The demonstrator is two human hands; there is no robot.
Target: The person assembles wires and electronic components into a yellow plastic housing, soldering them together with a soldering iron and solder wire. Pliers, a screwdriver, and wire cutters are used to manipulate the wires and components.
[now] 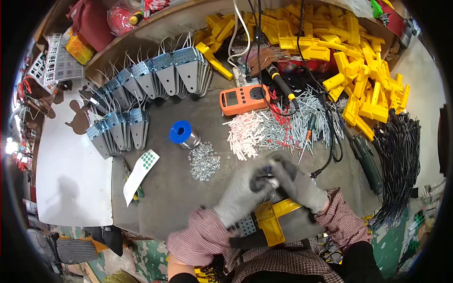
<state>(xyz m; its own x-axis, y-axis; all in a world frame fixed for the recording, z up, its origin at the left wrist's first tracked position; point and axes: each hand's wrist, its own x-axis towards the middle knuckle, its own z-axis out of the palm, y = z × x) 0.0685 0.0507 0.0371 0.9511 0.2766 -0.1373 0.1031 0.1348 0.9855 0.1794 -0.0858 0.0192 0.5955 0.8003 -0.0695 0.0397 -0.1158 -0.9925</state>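
Observation:
My left hand (243,191), in a grey glove, meets my right hand (299,181), also gloved, above the front part of the bench. The fingers of both are curled together around something small. Dark and whitish bits show between them, but what they are is blurred and mostly covered. Just below the hands lies a yellow plastic housing (269,221) with an arm running to the right. A perforated metal plate (246,226) sits against its left side, partly behind my left sleeve.
Beyond the hands lie small nuts (204,162), a solder spool (184,134), pink sleeves (245,134), long screws (295,125) and an orange multimeter (244,99). Metal plates (188,70) stand at far left. Yellow housings (349,42), an electric screwdriver (365,158) and black cables (396,165) are right.

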